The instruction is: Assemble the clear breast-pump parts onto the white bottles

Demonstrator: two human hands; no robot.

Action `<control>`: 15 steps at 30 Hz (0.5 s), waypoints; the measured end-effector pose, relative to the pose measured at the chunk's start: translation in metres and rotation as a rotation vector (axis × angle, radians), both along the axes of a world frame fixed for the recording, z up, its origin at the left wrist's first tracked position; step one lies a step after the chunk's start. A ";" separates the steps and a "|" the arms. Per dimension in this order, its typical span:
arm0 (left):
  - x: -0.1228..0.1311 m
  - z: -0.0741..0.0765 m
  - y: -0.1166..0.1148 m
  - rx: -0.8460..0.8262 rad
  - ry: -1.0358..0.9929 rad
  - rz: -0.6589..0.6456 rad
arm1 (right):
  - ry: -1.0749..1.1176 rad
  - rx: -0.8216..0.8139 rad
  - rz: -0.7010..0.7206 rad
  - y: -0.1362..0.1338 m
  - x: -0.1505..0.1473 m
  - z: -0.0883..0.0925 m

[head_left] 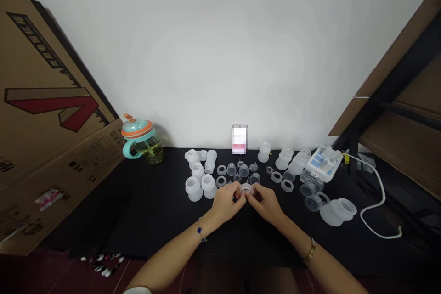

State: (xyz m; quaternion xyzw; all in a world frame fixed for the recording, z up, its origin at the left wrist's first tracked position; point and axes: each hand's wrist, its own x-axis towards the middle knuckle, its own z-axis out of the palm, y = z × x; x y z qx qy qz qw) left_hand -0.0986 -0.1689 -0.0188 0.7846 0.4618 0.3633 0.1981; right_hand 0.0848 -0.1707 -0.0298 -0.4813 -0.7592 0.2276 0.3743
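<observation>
Between both hands, near the middle of the black tabletop, is a translucent baby bottle collar ring (246,188) with a nipple tip standing up through it. My left hand (227,200) pinches its left side, fingers closed. My right hand (265,202) grips the right side with bent fingers. Just beyond lie loose collar rings (221,181), clear dome caps (243,171) and a nipple (254,166). White bottle bodies (194,189) stand in a group to the left of my left hand. To the right are more rings (287,186) and dome caps (313,202).
A tea-filled jug (143,140) with a teal handle stands at back left, beside a large cardboard box (51,115). A phone-like screen (239,139) leans on the wall. At right are a white power strip (324,163), its cord (381,183) and a tipped bottle (337,212).
</observation>
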 end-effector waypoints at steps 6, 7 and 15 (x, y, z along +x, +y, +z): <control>-0.001 -0.001 0.001 0.025 0.007 0.002 | 0.000 0.000 0.011 0.000 0.000 0.000; -0.001 -0.001 0.002 0.035 0.010 0.006 | 0.004 -0.007 0.018 0.000 0.000 -0.001; -0.003 -0.001 0.006 0.129 0.039 0.067 | 0.022 -0.008 -0.020 0.002 0.002 -0.004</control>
